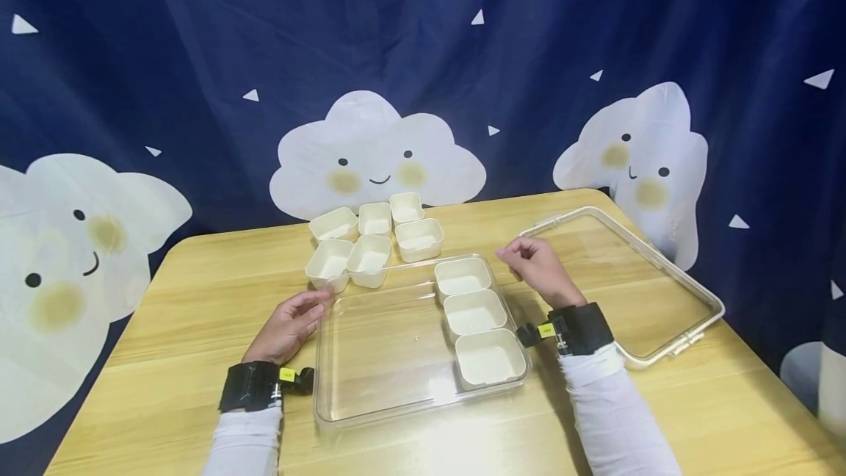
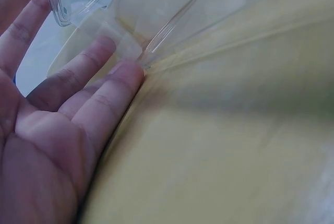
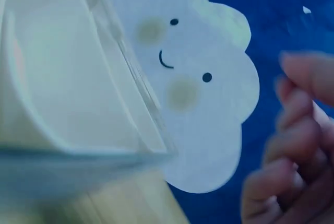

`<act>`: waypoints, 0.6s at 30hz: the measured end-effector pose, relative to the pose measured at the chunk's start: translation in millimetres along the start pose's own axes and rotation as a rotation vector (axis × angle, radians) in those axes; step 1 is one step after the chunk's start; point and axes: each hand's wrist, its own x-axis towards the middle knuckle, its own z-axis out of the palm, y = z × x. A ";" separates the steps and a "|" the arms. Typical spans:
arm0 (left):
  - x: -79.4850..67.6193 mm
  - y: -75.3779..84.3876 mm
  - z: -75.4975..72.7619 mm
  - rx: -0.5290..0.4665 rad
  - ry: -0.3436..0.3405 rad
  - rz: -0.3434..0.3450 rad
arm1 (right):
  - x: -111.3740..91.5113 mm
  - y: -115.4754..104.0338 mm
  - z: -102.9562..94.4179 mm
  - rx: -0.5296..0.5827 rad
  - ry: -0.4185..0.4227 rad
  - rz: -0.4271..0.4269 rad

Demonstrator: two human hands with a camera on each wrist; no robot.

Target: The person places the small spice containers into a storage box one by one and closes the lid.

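Clear box with three cream bins sits mid-table; a hand on either side

The clear plastic box (image 1: 383, 366) lies on the wooden table (image 1: 165, 358), between the near edge and the middle. Three cream bins (image 1: 474, 312) stand upright inside it, rims up, in a row along its right wall; the rest of its floor shows bare.

The left hand (image 1: 287, 327) is at the box's left rim, near the far left corner. Its fingers are loosely extended and parted, their tips touching the clear plastic without gripping it. The right hand (image 1: 537, 267) hovers by the box's far right corner, between box and lid, fingers loosely curled and thumb close to the index finger; nothing shows in its grasp.

Six more cream bins (image 1: 369, 259) cluster behind the box, toward the table's far edge, all open side up. On the right lies the clear lid (image 1: 661, 261) with a white rim and clips, reaching the table's right edge. A navy curtain (image 1: 198, 6) with white smiling clouds and small triangles hangs beyond the far edge. Both wrists carry black straps (image 1: 581, 329) over white sleeves (image 1: 615, 410).
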 end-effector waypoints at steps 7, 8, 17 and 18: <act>-2.4 0.6 -0.2 0.035 0.009 0.002 | 6.3 16.1 2.5 0.646 0.138 0.306; -2.6 0.5 -0.3 0.042 0.009 0.005 | 7.2 19.7 2.3 0.719 0.139 0.358; -1.2 0.4 0.4 0.052 0.026 -0.018 | 7.9 59.3 2.1 1.141 0.051 0.584; -1.3 0.5 0.4 0.053 0.030 -0.022 | 7.8 62.8 2.7 1.154 0.058 0.575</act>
